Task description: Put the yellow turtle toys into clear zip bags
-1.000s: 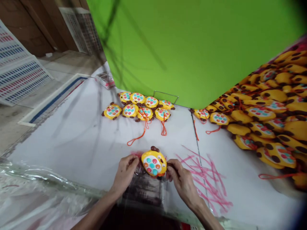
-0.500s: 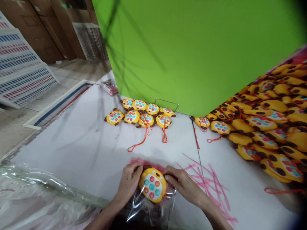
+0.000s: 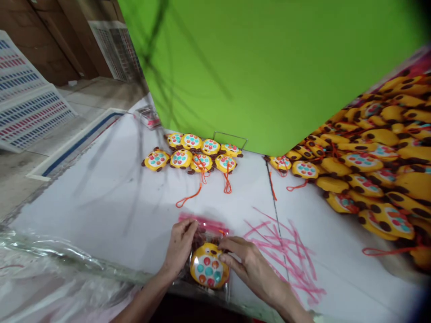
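Observation:
A yellow animal-shaped toy (image 3: 209, 269) with coloured round buttons lies inside a clear plastic bag (image 3: 226, 291) at the near edge of the table. At the bag's upper left corner, my left hand (image 3: 179, 246) pinches the plastic between thumb and fingers. My right hand (image 3: 248, 265) lies at the toy's upper right, its thumb and fingers bent close together at the bag's edge; the exact spot it grips is partly hidden. A bit of orange cord shows near the bag's top.
Two rows of similar toys (image 3: 181, 158) with orange cords lie ahead of my hands. To the right rises a large heap of toys (image 3: 365, 161). A green board (image 3: 256, 72) stands behind. Pink marks cover part of the white tabletop (image 3: 84, 202); plastic baskets (image 3: 30, 98) stand at left.
The toy now sits lower in the bag, with the plastic stretched up above it. My right hand has moved left over the bag's edge; the left still pinches its corner.

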The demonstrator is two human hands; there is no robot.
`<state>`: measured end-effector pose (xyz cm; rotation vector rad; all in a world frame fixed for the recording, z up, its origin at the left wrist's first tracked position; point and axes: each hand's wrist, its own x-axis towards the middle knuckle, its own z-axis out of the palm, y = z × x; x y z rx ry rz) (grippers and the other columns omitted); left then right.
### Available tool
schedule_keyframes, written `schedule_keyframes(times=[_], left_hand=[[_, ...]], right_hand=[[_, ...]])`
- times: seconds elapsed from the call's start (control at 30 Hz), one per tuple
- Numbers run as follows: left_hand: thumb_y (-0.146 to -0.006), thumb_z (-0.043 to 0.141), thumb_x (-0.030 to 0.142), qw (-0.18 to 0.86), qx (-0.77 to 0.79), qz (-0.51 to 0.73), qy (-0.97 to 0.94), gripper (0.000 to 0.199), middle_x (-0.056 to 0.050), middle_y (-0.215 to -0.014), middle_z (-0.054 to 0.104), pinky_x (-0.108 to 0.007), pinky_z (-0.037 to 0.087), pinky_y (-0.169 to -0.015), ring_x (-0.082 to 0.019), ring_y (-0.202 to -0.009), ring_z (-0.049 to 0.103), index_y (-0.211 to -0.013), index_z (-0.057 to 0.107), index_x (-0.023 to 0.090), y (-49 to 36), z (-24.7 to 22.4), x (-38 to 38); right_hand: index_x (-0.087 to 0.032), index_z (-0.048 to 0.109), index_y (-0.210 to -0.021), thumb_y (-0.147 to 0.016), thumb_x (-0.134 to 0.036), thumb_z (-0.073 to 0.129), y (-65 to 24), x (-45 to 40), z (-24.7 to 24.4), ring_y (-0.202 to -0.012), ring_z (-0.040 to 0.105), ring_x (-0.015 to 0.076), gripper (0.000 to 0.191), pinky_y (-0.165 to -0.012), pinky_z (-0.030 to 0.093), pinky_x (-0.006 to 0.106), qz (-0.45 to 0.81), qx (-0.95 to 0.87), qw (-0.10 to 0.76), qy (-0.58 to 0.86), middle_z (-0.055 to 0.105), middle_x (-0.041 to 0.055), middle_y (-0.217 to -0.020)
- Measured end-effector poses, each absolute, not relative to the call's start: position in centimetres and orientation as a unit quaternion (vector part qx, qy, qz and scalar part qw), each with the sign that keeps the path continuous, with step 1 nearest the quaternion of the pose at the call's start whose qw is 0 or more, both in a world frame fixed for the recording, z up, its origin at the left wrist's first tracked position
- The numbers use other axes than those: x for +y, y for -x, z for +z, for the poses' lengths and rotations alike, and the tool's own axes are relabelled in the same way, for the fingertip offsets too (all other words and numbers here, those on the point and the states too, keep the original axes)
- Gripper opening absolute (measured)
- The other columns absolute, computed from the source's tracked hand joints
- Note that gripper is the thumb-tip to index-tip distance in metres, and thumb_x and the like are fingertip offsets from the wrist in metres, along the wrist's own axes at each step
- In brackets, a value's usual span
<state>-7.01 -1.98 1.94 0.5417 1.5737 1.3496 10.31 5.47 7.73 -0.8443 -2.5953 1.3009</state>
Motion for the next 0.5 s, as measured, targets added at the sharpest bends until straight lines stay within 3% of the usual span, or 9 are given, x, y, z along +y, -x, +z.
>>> schedule_keyframes(times=[0.13,0.3,0.5], left_hand=[[-0.080,0.052,0.042,0.467,0.648,0.562,-0.214,0.029,0.001,-0.058,0.058,-0.024,0.045,-0.054,-0.014,-0.054,0.056,-0.072,0.058,0.015,7.0,1.9,-1.8],[-0.080,0.052,0.042,0.465,0.648,0.564,-0.212,0.029,-0.001,-0.063,0.061,-0.025,0.047,-0.056,-0.016,-0.059,0.059,-0.072,0.059,0.015,6.7,2.0,-1.7],[-0.079,0.054,0.042,0.462,0.653,0.561,-0.211,0.029,-0.003,-0.066,0.064,-0.026,0.048,-0.059,-0.018,-0.064,0.061,-0.072,0.061,0.015,6.6,1.8,-2.0]], right_hand=[[-0.021,0.059,-0.087,-0.089,-0.027,0.049,-10.3,5.2,7.4,-0.088,0.057,0.0197,0.011,-0.078,0.046,0.030,0.409,-0.868,0.077,0.271,0.062,0.0042,-0.087],[-0.020,0.053,-0.076,-0.090,-0.016,0.042,-9.9,5.1,6.3,-0.062,0.055,0.0134,0.018,-0.088,0.042,0.037,0.359,-0.908,0.051,0.211,0.058,-0.0020,-0.068],[-0.019,0.053,-0.076,-0.089,-0.014,0.043,-9.7,5.3,5.8,-0.063,0.057,0.0136,0.017,-0.093,0.038,0.043,0.288,-0.935,0.051,0.200,0.059,-0.0015,-0.069]])
